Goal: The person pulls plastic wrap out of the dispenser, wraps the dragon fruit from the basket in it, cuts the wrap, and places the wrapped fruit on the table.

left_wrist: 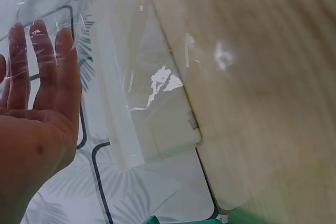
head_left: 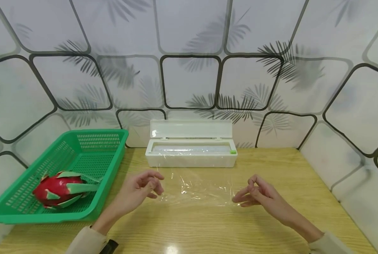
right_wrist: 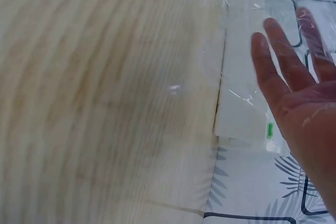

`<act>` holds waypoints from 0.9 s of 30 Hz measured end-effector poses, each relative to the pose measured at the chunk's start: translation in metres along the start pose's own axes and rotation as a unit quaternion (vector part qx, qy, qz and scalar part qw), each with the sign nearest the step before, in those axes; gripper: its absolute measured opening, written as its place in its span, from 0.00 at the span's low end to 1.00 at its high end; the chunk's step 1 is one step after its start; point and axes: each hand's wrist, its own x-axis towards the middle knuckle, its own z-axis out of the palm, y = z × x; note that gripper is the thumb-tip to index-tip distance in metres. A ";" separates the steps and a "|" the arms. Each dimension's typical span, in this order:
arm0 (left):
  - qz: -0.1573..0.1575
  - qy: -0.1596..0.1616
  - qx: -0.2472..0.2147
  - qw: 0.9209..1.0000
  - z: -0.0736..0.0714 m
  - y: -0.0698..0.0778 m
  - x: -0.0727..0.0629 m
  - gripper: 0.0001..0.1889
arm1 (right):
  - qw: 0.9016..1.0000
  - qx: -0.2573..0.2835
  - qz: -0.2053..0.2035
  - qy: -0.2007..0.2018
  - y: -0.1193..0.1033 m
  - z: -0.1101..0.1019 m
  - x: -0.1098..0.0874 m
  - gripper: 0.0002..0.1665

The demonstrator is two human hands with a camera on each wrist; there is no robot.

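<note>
A clear sheet of cling film (head_left: 192, 188) stretches from the white cling film box (head_left: 192, 160) toward me, between my two hands. My left hand (head_left: 141, 188) holds the sheet's left side, and my right hand (head_left: 262, 195) holds its right side, thumbs and index fingers bent at the film. In the left wrist view, film lies across the outstretched other fingers (left_wrist: 46, 72). The right wrist view likewise shows the other fingers (right_wrist: 286, 61) extended, with shiny film over them. Behind the sheet, the box stands with its lid (head_left: 191, 128) raised and a film roll (head_left: 189, 148) inside.
To the left on the wooden table (head_left: 189, 229) stands a green plastic basket (head_left: 113, 169) holding a red dragon fruit (head_left: 57, 190). A small green piece (head_left: 233, 152) sits at the box's right end. Patterned walls (head_left: 192, 81) border the table's back and sides.
</note>
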 end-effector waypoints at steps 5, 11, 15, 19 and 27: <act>-0.015 -0.080 0.012 0.997 0.002 -0.005 -0.018 0.13 | 0.996 0.012 0.050 -0.071 0.001 0.000 -0.011 0.09; 0.023 -0.201 -0.006 0.979 0.008 -0.013 -0.029 0.08 | 0.990 0.024 0.082 -0.113 0.007 0.004 -0.017 0.19; 0.041 -0.249 0.021 0.967 0.014 -0.015 -0.032 0.09 | 0.992 -0.035 0.061 -0.101 0.013 0.012 -0.017 0.22; 0.036 -0.250 0.086 0.964 0.020 -0.012 -0.033 0.12 | 0.985 -0.149 0.051 -0.069 0.016 0.025 -0.019 0.19; 0.016 -0.216 0.230 0.949 0.031 -0.012 -0.035 0.25 | 0.940 -0.319 -0.109 -0.047 0.025 0.049 -0.022 0.19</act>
